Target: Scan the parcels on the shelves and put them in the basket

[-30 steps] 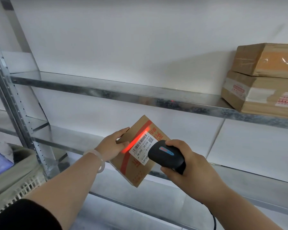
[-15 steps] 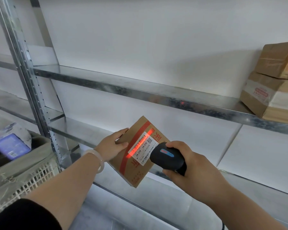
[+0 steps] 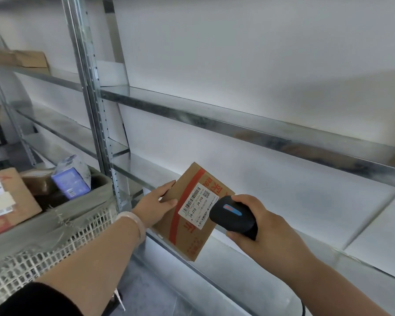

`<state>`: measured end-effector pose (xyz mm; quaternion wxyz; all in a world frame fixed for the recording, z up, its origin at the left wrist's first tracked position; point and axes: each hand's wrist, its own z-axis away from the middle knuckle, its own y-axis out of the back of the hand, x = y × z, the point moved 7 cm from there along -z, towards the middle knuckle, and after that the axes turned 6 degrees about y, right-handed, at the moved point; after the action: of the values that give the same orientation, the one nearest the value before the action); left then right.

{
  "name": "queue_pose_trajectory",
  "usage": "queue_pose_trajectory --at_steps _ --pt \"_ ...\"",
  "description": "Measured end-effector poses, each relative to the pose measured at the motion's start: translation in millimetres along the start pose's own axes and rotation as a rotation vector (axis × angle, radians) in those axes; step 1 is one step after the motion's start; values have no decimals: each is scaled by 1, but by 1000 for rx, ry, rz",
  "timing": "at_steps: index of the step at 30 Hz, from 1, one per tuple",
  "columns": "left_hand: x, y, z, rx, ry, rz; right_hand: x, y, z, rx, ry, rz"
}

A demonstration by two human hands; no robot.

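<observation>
A person's left hand [image 3: 155,204] grips a small cardboard parcel [image 3: 189,240] by its upper left corner, thumb across the front and fingers wrapped behind. The parcel is held tilted in the air just in front of the lower metal shelf [image 3: 249,277], so its white shipping label [image 3: 197,205] faces the reader. The right hand [image 3: 267,233] is curled around a black handheld barcode scanner [image 3: 233,216], its nose close against the label's lower right edge; no red scan line shows on the label. To the left, beside the rack's steel upright [image 3: 89,87], a white lattice basket [image 3: 43,258] with a grey liner already holds a taped carton [image 3: 7,201] and a blue packet [image 3: 72,181]. It looks near enough for the left hand to drop this parcel in next.
</observation>
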<state>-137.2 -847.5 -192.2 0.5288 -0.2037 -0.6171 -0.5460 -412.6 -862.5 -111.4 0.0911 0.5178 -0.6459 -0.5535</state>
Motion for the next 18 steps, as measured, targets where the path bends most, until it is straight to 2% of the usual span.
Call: queue_pose_trajectory --at_steps 9,14,18 --pt "-79 137 15 317 140 355 -58 -100 -92 97 -5 -271" --pt "-114 213 25 472 176 478 -112 -173 -145 36 4 -458" --pt "-141 255 35 553 223 470 -145 -225 -179 0 4 -582"
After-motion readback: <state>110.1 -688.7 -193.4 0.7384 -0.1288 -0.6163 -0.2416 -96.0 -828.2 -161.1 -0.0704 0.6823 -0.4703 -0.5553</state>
